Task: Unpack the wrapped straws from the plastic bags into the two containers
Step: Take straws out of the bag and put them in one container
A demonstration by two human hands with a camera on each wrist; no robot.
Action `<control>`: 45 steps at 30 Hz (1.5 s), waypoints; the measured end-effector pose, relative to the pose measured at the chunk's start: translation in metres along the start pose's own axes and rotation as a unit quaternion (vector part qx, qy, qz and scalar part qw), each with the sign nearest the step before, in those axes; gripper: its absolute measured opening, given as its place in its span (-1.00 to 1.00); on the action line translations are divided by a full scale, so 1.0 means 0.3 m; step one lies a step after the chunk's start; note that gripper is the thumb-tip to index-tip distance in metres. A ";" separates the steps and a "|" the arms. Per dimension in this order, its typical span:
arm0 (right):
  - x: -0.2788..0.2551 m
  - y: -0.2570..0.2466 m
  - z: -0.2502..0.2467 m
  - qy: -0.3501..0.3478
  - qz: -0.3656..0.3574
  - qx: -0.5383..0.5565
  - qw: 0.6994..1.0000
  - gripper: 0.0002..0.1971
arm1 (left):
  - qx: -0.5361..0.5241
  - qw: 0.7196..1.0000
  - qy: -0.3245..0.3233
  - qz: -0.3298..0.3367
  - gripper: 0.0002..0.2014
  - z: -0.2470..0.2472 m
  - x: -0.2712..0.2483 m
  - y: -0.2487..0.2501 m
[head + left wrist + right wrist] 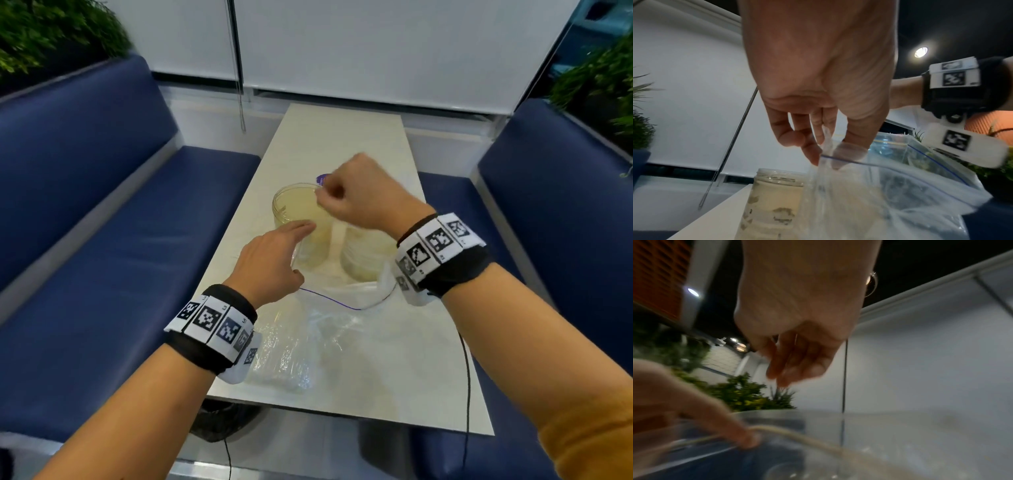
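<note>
Two clear jars stand mid-table: the left jar (296, 209) (774, 194) is open-topped, while my right wrist partly covers the right jar (363, 257). A clear zip bag (346, 294) (890, 186) with a purple seal line lies against them. My left hand (274, 253) (828, 154) pinches the bag's rim beside the left jar. My right hand (352, 195) (793, 369) hovers over that jar's far rim, its fingers curled and its thumb pinching what looks like a purple-edged corner of the bag. A second bag (287, 356) of clear-wrapped straws lies near the front edge.
The narrow pale table (342, 137) runs away from me between two blue benches (120, 257) (548, 205). A black cable (467, 377) hangs over the table's right front corner. Window blinds with a hanging cord (239, 102) close the far end. Plants sit behind both benches.
</note>
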State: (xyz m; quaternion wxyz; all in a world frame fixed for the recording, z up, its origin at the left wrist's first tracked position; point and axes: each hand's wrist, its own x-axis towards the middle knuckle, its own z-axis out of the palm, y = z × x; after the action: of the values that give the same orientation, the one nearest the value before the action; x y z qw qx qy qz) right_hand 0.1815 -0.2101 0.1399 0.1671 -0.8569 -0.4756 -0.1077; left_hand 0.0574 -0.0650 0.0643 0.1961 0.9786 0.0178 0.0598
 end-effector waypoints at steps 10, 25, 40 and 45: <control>-0.185 0.014 0.287 -0.396 0.201 -0.104 0.890 -0.39 | -0.045 0.993 -0.006 0.113 -0.11 0.007 0.007 0.043; -0.241 -0.016 0.416 -0.352 0.240 0.057 0.903 -0.53 | -0.169 0.952 0.016 0.255 -0.34 -0.002 0.003 0.080; -0.166 -0.041 0.202 -0.066 0.207 0.502 0.837 -0.70 | -0.293 0.946 0.140 0.015 -0.73 0.061 0.010 -0.050; -0.206 -0.043 0.238 -0.014 0.259 0.606 0.752 -0.69 | -0.330 0.927 0.161 -0.079 -0.80 0.036 0.045 -0.096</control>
State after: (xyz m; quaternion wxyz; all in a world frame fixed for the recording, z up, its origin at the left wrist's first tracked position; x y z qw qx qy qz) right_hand 0.1399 -0.2242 0.0552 0.6662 -0.6678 -0.2028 0.2628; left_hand 0.0718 -0.0419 0.0449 0.5067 0.8310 0.1057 0.2037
